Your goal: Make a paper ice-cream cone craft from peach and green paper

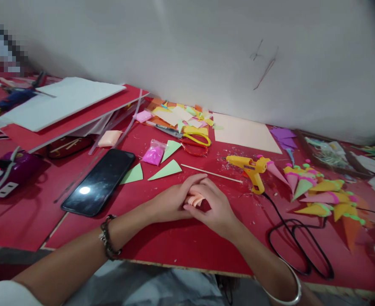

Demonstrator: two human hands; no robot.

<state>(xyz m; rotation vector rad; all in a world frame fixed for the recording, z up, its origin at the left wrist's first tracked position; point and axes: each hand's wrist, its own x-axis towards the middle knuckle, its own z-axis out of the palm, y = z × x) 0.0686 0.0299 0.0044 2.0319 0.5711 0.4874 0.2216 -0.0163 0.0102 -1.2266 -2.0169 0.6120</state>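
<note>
My left hand point(173, 203) and my right hand point(217, 209) meet over the front of the red table, fingers curled together around a curled piece of peach paper point(195, 199). Much of the paper is hidden by the fingers. Just beyond them lie a thin pale stick point(211, 173) and a light green paper wedge point(166, 170). Another green wedge point(172, 150) rests behind it, beside a small bag of bright pink material point(154, 152). To the right of my hands is a yellow glue gun point(253, 170).
A black phone point(100, 182) lies left of my hands. Scissors with yellow handles point(195, 138) sit near paper scraps point(182, 114) and a cream sheet point(246, 131). Several decorated paper cones point(327, 197) are piled right; the glue gun's black cable point(297, 242) loops in front.
</note>
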